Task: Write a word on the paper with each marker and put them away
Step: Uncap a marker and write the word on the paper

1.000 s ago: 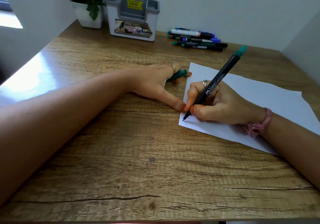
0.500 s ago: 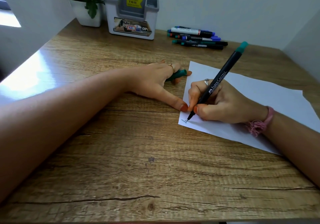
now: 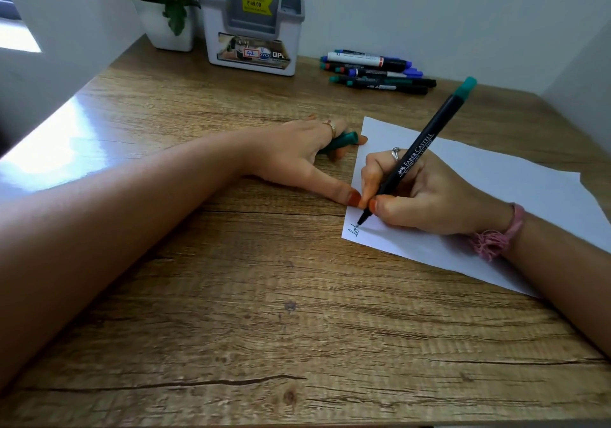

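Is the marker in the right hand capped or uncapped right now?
Uncapped. The marker has its bare tip on the paper, beside fresh ink strokes, and the left hand holds a teal cap in its fingers.

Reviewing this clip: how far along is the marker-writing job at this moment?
Early. Done: a few letters at the corner of the paper. In hand: the right hand writes with the green-ended pen; the left hand holds its cap. Left: the marker pile lies outside the organizer.

- The black pen (image 3: pixel 417 153) reads "FABER-CASTELL" along its barrel.
- The organizer (image 3: pixel 253 29), behind the pen, carries a yellow sticker (image 3: pixel 257 4) reading "49.00" and a tag (image 3: pixel 251 53) reading "42".
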